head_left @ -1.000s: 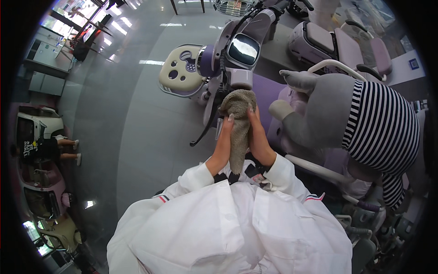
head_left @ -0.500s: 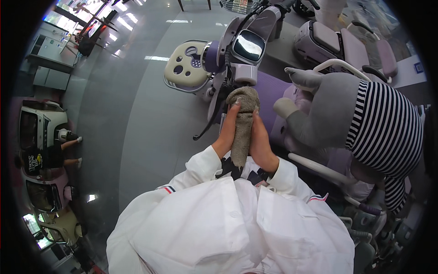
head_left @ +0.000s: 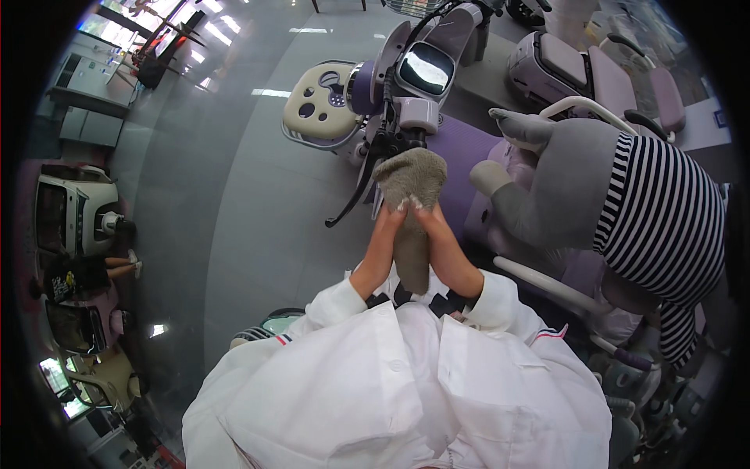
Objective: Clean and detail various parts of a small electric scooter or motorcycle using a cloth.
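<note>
Both hands hold a grey-brown cloth (head_left: pixel 416 177), which looks like a towel. Its upper part is spread out beyond my fingertips, and a long end hangs down between my forearms. My left hand (head_left: pixel 394 216) closes on the cloth's left side, thumb pressed on top. Close beside it, my right hand (head_left: pixel 426 216) grips the right side, the thumbs almost touching. Just past the cloth is the handlebar area of a purple and white electric scooter (head_left: pixel 418 115), with a dark screen (head_left: pixel 426 69) and a black brake lever (head_left: pixel 355 195). Whether the cloth touches the scooter I cannot tell.
On the scooter's seat, to my right, sits a big grey plush toy (head_left: pixel 574 184) in a striped shirt. A cream front panel (head_left: pixel 322 105) juts out left of the handlebar. Farther right stands another pink vehicle (head_left: pixel 558 66). At far left, a person (head_left: pixel 82 277) is among small vehicles.
The cloth has gone from a narrow folded bundle to a wider spread at its top. My hands have drawn closer together and lower on it, thumbs meeting.
</note>
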The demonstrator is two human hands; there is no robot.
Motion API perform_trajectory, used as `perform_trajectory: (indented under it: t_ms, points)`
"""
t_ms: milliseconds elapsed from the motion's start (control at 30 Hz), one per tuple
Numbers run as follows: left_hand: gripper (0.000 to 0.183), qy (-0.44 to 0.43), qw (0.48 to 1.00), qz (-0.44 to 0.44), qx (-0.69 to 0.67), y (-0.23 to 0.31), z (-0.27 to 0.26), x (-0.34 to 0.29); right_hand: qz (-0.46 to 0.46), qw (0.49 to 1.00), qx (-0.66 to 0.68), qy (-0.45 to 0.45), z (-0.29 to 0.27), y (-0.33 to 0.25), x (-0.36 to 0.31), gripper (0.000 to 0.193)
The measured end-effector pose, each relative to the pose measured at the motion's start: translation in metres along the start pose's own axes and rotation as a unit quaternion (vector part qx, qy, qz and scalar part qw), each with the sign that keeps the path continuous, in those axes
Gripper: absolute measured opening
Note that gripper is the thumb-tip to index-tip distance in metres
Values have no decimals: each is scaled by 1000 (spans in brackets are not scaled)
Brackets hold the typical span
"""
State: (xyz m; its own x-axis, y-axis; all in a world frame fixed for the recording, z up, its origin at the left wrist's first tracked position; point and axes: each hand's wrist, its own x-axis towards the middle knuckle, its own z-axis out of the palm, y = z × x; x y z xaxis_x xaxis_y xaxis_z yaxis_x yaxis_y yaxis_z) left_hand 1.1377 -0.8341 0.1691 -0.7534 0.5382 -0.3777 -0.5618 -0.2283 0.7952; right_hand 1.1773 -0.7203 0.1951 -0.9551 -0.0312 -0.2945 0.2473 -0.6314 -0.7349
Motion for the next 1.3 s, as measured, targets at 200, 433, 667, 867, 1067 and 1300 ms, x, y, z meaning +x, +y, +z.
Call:
perform_trajectory:
  t_ms: [200, 433, 667, 867, 1067, 1300]
  points:
    - [49, -1, 999, -33, -19, 15, 2, 8, -65, 981, -181, 14, -9, 42, -10, 82]
    - [50, 72, 996, 43, -34, -16, 1, -9, -14, 995, -97, -30, -2, 15, -10, 87]
    - [44, 118, 992, 30, -27, -12, 12, -19, 115, 986, 35, -115, -15, 12, -12, 86]
    - [36, 141, 973, 86, 160, -23, -9, -64, 12, 975, -142, -168, -21, 26, -56, 89]
    - [30, 215, 903, 151, 340, 28, -20, -133, -86, 950, -295, -62, -32, -6, -62, 55]
    - [25, 150, 846, 346, 376, 69, -29, -133, -266, 873, -407, -27, 31, -23, -23, 51]
